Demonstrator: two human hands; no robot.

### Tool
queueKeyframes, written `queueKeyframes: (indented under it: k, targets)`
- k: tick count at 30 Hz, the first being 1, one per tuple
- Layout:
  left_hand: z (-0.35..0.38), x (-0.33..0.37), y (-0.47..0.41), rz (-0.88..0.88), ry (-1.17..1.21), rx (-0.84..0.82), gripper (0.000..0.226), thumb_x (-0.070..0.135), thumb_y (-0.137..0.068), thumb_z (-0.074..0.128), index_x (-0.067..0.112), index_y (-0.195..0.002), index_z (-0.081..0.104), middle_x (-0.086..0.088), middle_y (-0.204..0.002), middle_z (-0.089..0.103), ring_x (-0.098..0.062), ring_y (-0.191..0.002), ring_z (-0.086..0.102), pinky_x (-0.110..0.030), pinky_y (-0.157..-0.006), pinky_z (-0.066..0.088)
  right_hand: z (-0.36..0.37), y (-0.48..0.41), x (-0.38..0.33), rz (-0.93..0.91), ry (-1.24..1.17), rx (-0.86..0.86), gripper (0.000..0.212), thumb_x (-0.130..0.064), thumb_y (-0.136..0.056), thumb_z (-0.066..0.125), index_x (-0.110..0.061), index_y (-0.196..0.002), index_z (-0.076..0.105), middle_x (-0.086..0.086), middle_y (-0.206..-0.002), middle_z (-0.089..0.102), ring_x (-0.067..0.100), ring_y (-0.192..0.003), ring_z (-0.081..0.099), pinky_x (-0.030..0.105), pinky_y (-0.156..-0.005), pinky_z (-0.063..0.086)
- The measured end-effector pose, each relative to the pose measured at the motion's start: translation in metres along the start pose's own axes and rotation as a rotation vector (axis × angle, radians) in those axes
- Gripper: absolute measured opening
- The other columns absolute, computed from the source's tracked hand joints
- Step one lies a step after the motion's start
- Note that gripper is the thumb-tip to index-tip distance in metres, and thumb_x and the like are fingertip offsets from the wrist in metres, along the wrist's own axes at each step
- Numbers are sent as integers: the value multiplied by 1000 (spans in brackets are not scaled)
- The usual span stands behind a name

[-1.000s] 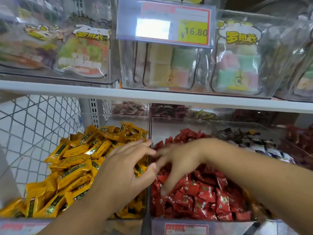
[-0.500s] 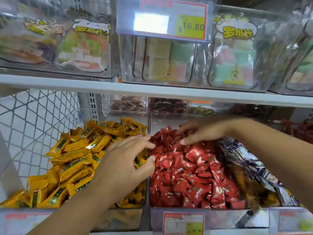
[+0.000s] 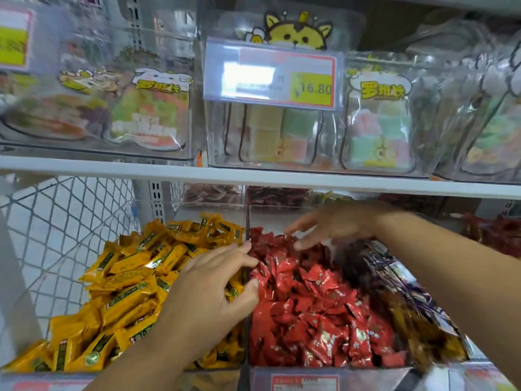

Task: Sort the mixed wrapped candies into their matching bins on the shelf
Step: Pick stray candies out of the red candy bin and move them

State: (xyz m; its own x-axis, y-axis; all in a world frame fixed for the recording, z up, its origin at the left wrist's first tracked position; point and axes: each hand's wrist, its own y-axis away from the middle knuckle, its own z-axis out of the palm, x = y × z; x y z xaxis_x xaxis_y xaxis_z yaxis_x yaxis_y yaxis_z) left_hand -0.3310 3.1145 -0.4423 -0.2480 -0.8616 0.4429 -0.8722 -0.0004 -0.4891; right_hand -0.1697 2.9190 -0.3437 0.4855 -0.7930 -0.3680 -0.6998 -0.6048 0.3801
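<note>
The left hand point(image 3: 208, 289) lies across the divider between the yellow candies point(image 3: 127, 277) and red candies point(image 3: 324, 320), fingers loosely spread and holding nothing, likely keeping the 2 piles apart. The right hand point(image 3: 335, 224), blurred, fingers straight and splayed, skims the back of the red pile, probably hunting strays.

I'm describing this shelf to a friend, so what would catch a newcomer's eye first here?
Bright yellow candies are heaped at lower left, red candies right beside them. The left hand spans the divider between them; the right hand reaches over the red heap's back. A 16.80 price tag hangs above.
</note>
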Motion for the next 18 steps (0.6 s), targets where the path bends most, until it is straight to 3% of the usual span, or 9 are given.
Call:
queueKeyframes:
  k: [2, 4, 6, 10, 12, 14, 16, 18]
  targets:
    - [0, 0, 0, 2, -11, -3, 52, 68, -75, 25, 51, -117, 52, 48, -132, 28, 29, -126, 11, -11, -104, 11, -5, -11, 8, 148, 278, 79, 58, -58, -84, 61, -44, -138, 44, -8, -143, 46, 18, -116, 55, 34, -101, 45]
    - [-1, 0, 0, 0, -19, -10, 53, 69, -74, 22, 54, -116, 50, 50, -130, 24, 32, -124, 8, -9, -103, 9, 9, -33, 17, 240, 424, 10, 80, -66, -79, 60, -43, -148, 26, -4, -155, 29, 23, -133, 41, 38, -110, 32]
    - [-1, 0, 0, -6, -23, -19, 51, 71, -73, 20, 57, -114, 47, 51, -130, 23, 32, -123, 7, -11, -105, 8, 27, -53, 22, 294, 357, -90, 97, -67, -75, 64, -43, -151, 8, -1, -161, 14, 28, -145, 20, 45, -114, 22]
    - [0, 0, -1, -8, -30, -27, 49, 70, -72, 20, 59, -112, 46, 52, -129, 22, 33, -122, 7, -11, -104, 9, 42, -66, 19, 316, 242, -136, 102, -58, -81, 65, -35, -153, -3, 2, -162, 5, 27, -147, 14, 42, -114, 21]
    - [0, 0, -1, -5, -34, -34, 46, 70, -71, 19, 61, -110, 43, 54, -128, 20, 32, -122, 6, -11, -104, 9, 43, -66, 21, 298, 209, -117, 100, -55, -80, 68, -34, -153, 2, 1, -161, 13, 26, -145, 20, 41, -113, 24]
    - [0, 1, -2, 2, -27, -35, 43, 70, -71, 19, 63, -108, 40, 54, -128, 19, 31, -124, 6, -12, -106, 10, 44, -63, 27, 267, 77, -101, 97, -48, -75, 75, -37, -151, 16, 2, -155, 31, 25, -137, 38, 41, -109, 35]
    - [0, 0, -2, 7, -30, -34, 42, 70, -71, 19, 63, -108, 39, 54, -128, 20, 31, -124, 6, -9, -104, 9, 40, -58, 32, 207, -144, -59, 76, -27, -74, 78, -29, -141, 42, 3, -133, 57, 23, -115, 59, 38, -95, 50]
    - [0, -1, -2, 2, -18, -26, 42, 69, -71, 21, 62, -107, 42, 53, -128, 23, 30, -124, 10, -8, -102, 9, 35, -52, 29, 119, -374, 28, 44, -3, -76, 73, -19, -114, 60, 4, -98, 68, 21, -87, 68, 29, -71, 56]
